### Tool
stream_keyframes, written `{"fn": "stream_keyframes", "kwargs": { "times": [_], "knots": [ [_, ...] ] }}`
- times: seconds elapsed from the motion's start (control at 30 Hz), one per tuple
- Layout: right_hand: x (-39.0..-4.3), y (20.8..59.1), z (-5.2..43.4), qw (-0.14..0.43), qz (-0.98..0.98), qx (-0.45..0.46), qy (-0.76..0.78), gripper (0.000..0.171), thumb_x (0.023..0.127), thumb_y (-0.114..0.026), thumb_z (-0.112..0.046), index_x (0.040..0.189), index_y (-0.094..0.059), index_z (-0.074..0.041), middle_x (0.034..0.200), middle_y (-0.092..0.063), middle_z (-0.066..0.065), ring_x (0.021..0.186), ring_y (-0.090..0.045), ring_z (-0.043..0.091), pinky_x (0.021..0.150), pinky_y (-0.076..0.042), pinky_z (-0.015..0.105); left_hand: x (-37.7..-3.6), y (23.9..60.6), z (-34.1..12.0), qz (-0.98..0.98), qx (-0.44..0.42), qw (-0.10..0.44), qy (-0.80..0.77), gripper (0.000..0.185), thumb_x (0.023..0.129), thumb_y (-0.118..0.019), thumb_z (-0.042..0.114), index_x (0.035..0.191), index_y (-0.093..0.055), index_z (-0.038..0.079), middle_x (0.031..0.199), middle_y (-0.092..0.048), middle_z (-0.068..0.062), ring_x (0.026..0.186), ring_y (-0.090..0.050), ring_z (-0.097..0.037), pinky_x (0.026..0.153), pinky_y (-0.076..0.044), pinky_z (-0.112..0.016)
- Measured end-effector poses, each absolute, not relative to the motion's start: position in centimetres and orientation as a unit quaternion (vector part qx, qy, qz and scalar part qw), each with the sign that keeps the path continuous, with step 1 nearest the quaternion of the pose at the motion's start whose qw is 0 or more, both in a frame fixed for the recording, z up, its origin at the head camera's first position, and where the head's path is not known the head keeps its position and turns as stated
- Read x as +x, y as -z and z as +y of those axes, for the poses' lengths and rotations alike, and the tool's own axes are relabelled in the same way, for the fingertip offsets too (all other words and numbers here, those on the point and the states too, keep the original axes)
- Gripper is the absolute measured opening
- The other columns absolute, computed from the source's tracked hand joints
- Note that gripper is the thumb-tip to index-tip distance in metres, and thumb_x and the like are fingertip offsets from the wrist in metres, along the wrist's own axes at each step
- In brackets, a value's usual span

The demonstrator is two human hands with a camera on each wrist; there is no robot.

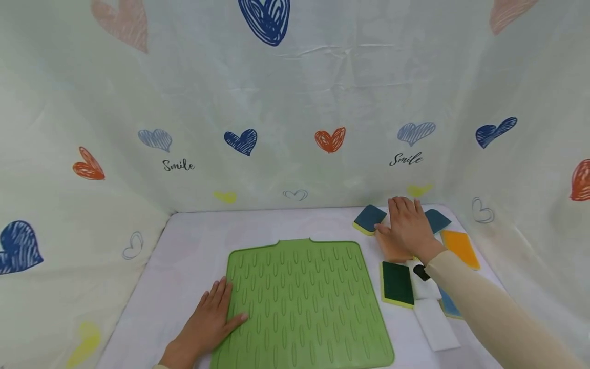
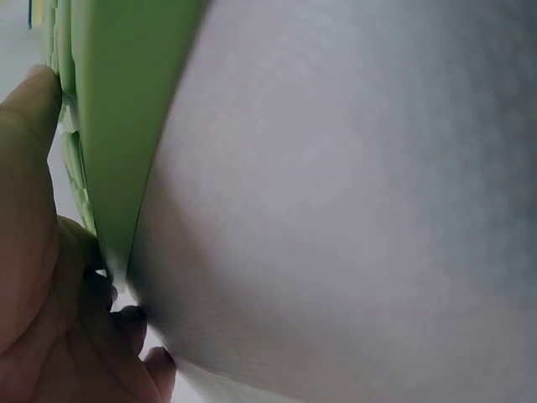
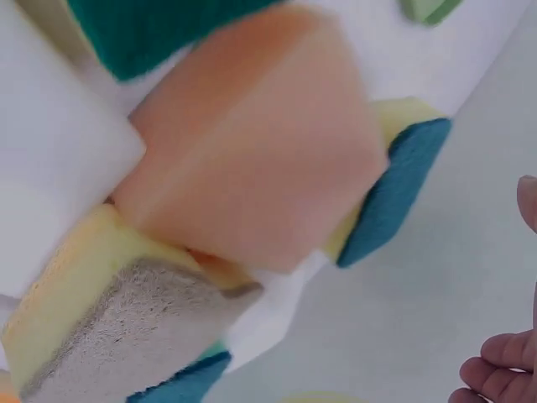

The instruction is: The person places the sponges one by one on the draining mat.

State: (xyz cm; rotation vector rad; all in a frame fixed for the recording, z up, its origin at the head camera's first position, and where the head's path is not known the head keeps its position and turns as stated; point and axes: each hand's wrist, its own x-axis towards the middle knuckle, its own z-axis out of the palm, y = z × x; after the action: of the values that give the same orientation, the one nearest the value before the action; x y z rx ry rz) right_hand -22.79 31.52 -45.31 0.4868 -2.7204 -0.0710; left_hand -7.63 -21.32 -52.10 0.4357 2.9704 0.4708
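Flat along the left edge of a green ribbed silicone mat [image 1: 299, 302], my left hand [image 1: 207, 318] rests with its thumb on the mat. Its fingers are straight in the head view. My right hand [image 1: 410, 228] is above a group of sponges at the back right, fingers extended and nothing held. Under it lies a peach sponge [image 3: 260, 151], partly covered in the head view. Teal-and-yellow sponges [image 1: 370, 218] lie on both sides of the hand. A grey-and-yellow sponge [image 3: 143, 327] shows only in the right wrist view.
A dark green scouring sponge [image 1: 397, 283], a white block [image 1: 435, 325], a blue sponge [image 1: 449, 303] and an orange sponge [image 1: 461, 247] lie on the white table [image 1: 193, 241]. A heart-printed curtain [image 1: 286, 169] surrounds the back and sides.
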Motion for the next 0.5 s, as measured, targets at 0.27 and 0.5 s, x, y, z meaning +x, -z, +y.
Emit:
{"fn": "stream_keyframes", "kwargs": {
  "times": [0.27, 0.5],
  "knots": [
    [-25.4, 46.9, 31.8, 0.086, -0.988, 0.127, 0.008, 0.079, 0.1, -0.071, -0.046, 0.142, -0.046, 0.016, 0.146, -0.05, 0.035, 0.137, -0.044, 0.052, 0.12, -0.023, 0.078, -7.6, 52.0, -21.2, 0.973, 0.142, 0.054, -0.171, 0.092, 0.102, -0.063, 0.055, 0.158, -0.036, -0.012, 0.167, -0.028, -0.034, 0.155, -0.027, -0.053, 0.123, -0.028, -0.069],
    [-26.7, 47.7, 30.9, 0.044, -0.993, 0.111, 0.001, 0.081, 0.102, -0.067, -0.05, 0.147, -0.043, 0.013, 0.149, -0.046, 0.034, 0.142, -0.038, 0.051, 0.12, -0.016, 0.079, -7.6, 52.2, -21.3, 0.976, 0.141, 0.048, -0.161, 0.091, 0.101, -0.064, 0.055, 0.158, -0.037, -0.012, 0.167, -0.029, -0.033, 0.155, -0.027, -0.052, 0.123, -0.028, -0.068]
  ]
}}
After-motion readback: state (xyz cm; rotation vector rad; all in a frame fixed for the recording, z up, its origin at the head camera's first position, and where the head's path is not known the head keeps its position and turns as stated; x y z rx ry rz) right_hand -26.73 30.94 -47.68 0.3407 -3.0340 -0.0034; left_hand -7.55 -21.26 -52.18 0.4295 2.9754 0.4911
